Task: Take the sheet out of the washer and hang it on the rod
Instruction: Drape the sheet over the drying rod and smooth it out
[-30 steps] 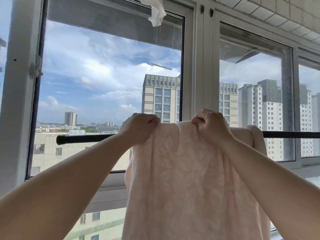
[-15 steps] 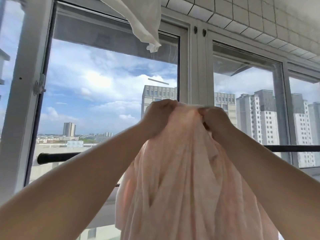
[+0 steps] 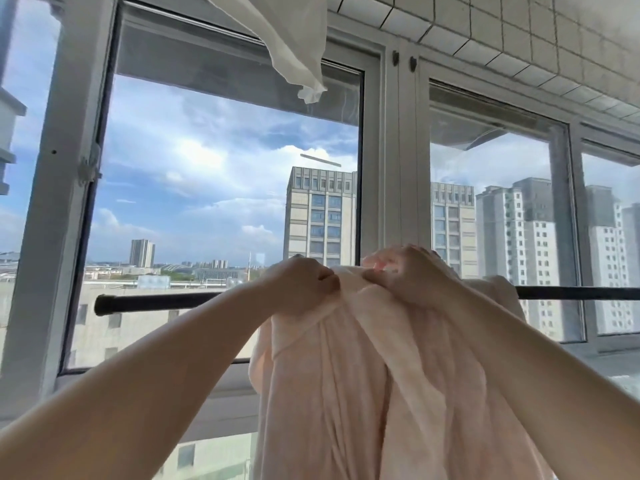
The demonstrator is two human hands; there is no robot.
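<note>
Up top: white cloth (image 3: 294, 39) dangling before window frame (image 3: 391, 168).
Hands: left hand (image 3: 298, 289), right hand (image 3: 412, 275) both pinching pink sheet (image 3: 363, 393).
Obstruction: sheet hides mid-section of rod (image 3: 156, 301).

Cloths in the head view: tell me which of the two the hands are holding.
The pink sheet. The left hand and right hand both grip its bunched top at the black rod. The white cloth hangs untouched overhead.
</note>
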